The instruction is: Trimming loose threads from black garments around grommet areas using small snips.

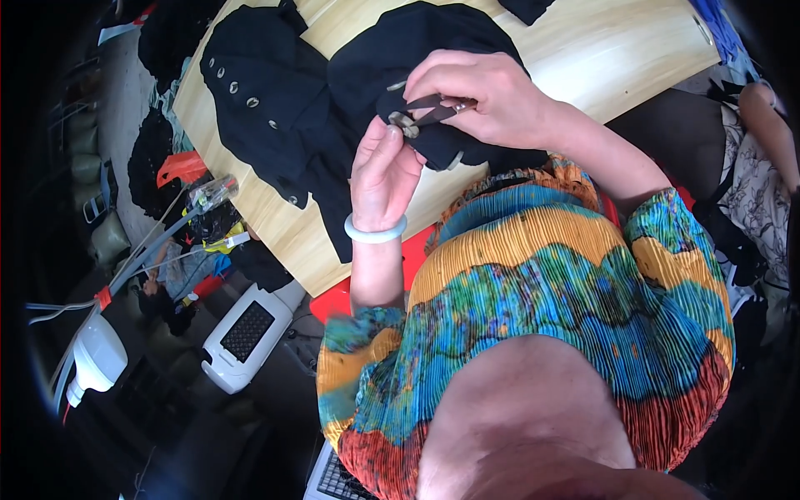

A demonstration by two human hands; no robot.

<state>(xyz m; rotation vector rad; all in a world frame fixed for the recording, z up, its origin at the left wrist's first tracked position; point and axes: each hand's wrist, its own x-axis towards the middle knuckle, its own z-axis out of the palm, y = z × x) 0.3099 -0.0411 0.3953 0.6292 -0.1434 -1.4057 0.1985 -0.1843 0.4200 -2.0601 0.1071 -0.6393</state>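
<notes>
Across the table lies a black garment (267,62), with a row of pale-rimmed buttons (252,102) on its left part. My left hand (382,179), a pale bangle at its wrist, pinches a dark edge of the cloth near a button (406,125) between thumb and fingers. In my right hand (496,92) is a pair of small dark thread snips (429,111), blades spread and pointing left. Their tips are right beside that button, close to my left fingertips. Whether a thread lies between the blades is too small to tell.
The light wood table (617,50) ends just in front of me, with something red (333,300) under its edge. At the left are a white lamp bulb (98,354) on cables and a white machine (250,337). Another person's arm (767,133) shows at the far right.
</notes>
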